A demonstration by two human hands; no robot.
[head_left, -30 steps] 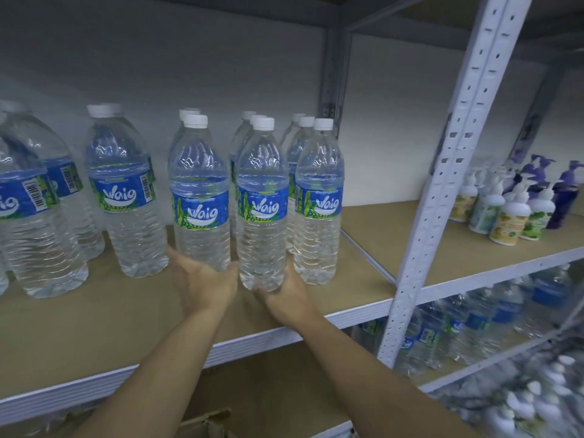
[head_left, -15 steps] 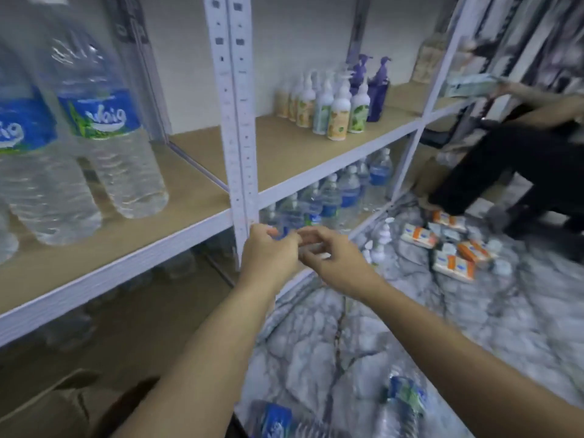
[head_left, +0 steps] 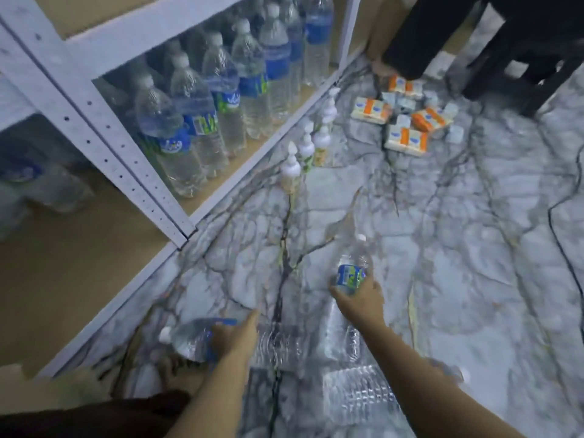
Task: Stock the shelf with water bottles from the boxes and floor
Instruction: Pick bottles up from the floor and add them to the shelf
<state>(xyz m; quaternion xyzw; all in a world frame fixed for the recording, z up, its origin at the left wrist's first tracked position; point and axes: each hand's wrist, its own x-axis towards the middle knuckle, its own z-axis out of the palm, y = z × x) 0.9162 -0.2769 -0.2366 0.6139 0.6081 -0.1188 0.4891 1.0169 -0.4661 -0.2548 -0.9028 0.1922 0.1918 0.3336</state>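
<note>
Fingers of the left hand (head_left: 232,338) curl round the label area of a water bottle (head_left: 186,341) lying on the marble floor (head_left: 474,279), cap pointing left. Fingers of the right hand (head_left: 363,300) wrap the blue label of a 2nd bottle (head_left: 350,273), cap pointing away. More loose bottles (head_left: 357,399) lie under both forearms. The stocked shelf (head_left: 262,150) sits to the left. Risk: each full bottle is held w/ one hand near its top, so the heavy base could swing, slip out and roll into the pump bottles (head_left: 290,165) nearby. Vs. half a sec ago: the hands were empty, fingertips together at shelf-edge height; now both are at floor level, each holding a bottle.
</note>
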